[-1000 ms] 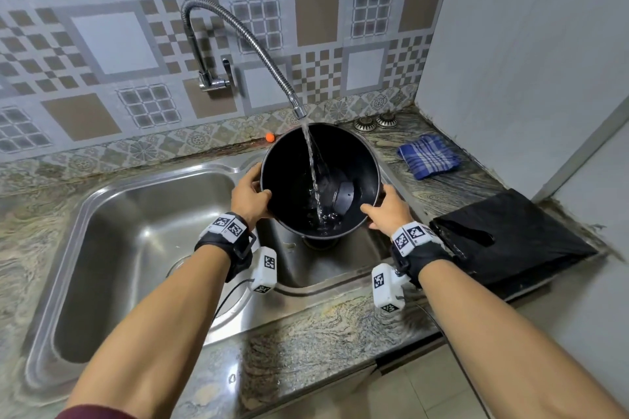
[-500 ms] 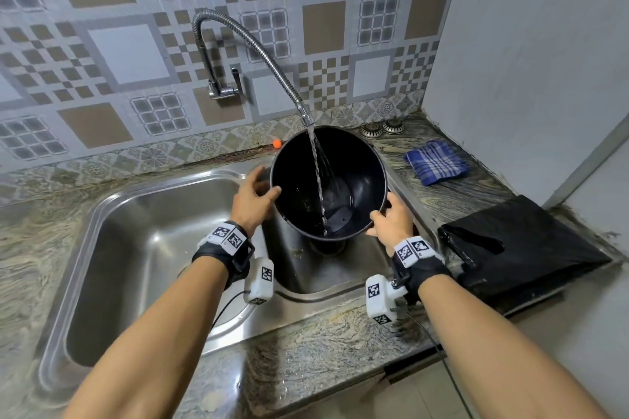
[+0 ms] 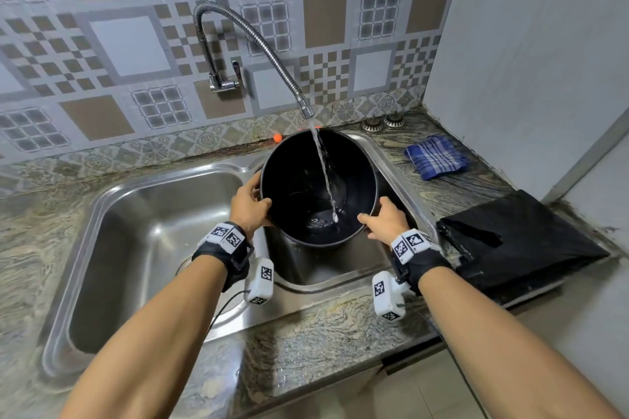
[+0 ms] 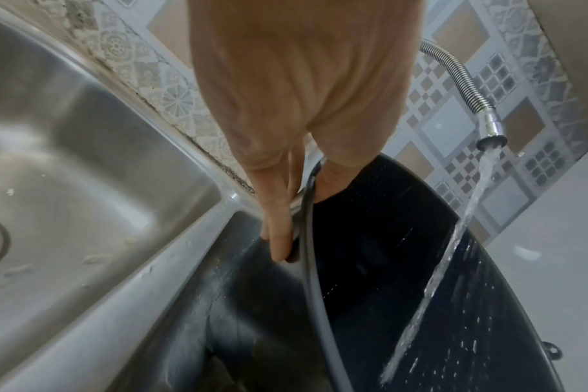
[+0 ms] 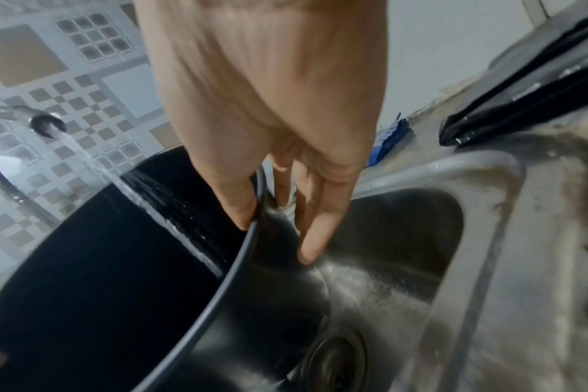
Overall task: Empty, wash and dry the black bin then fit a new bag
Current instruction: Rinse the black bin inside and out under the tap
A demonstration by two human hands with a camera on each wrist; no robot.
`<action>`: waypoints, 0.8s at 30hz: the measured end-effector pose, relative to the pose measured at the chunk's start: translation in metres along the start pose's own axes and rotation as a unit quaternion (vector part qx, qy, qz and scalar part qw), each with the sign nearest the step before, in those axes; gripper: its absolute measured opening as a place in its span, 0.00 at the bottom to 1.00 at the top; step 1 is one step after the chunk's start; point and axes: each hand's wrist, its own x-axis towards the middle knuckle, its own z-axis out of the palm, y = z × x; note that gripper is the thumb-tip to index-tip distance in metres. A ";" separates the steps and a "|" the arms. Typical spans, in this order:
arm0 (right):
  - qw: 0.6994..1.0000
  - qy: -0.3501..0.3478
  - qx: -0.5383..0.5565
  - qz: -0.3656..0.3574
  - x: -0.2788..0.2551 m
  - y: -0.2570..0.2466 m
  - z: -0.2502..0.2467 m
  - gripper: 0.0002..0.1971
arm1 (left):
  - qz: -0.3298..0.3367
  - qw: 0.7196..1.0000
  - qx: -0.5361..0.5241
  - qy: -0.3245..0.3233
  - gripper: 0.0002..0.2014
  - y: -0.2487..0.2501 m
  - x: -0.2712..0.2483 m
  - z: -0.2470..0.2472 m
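The black bin (image 3: 299,180) sits tilted toward me in the small right sink basin (image 3: 326,269), under the running tap (image 3: 306,110). Water streams onto its inner wall and pools at the bottom. My left hand (image 3: 250,202) pinches the left rim, thumb inside and fingers outside, as the left wrist view shows at the rim (image 4: 307,212). My right hand (image 3: 383,218) pinches the right rim (image 5: 252,233) the same way. A folded black bag (image 3: 520,241) lies on the counter to the right.
A large steel basin (image 3: 143,248) lies to the left. A blue checked cloth (image 3: 435,156) rests on the counter at the back right, near two metal drain plugs (image 3: 383,122). A grey wall closes the right side. The small basin's drain (image 5: 333,355) is below the bin.
The bin has been turned more upright, so the stream now lands nearer its bottom. Both hands have stayed on the rim. The head view has pulled back slightly.
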 end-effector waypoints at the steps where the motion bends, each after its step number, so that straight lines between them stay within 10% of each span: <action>1: 0.999 0.008 -0.021 -0.022 0.004 -0.001 -0.002 0.24 | 0.007 1.000 0.015 0.009 0.39 0.000 0.004 -0.003; 17: 0.988 -0.027 0.134 -0.065 0.001 -0.019 0.002 0.20 | 0.073 0.989 0.107 0.064 0.24 0.039 0.040 -0.015; 24: 0.985 0.012 0.156 -0.071 -0.007 -0.025 0.017 0.18 | -0.089 0.991 0.102 -0.007 0.28 0.006 0.004 -0.012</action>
